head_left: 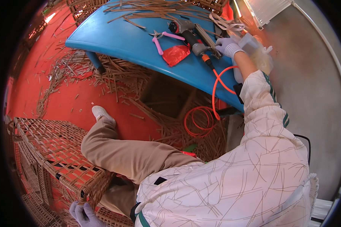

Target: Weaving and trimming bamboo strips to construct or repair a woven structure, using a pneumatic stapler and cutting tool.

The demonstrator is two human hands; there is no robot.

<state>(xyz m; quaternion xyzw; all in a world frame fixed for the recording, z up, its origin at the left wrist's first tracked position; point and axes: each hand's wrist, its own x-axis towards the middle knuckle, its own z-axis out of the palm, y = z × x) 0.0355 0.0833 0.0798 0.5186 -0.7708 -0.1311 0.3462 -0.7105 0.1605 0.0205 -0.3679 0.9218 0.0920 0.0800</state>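
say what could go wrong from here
The orange hose hangs from the tool over the edge of the blue table; a snag could pull it down. The gloved right hand is close to that tool, so an accidental start might hurt it. Loose strips litter the floor near the white shoe, possibly causing a slip.

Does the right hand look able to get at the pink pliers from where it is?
Probably yes, but not straight across: the power tool lies between the right hand and the pliers, so it would likely go over or around. The pliers lie mostly uncovered.

no readable text, no legible labels
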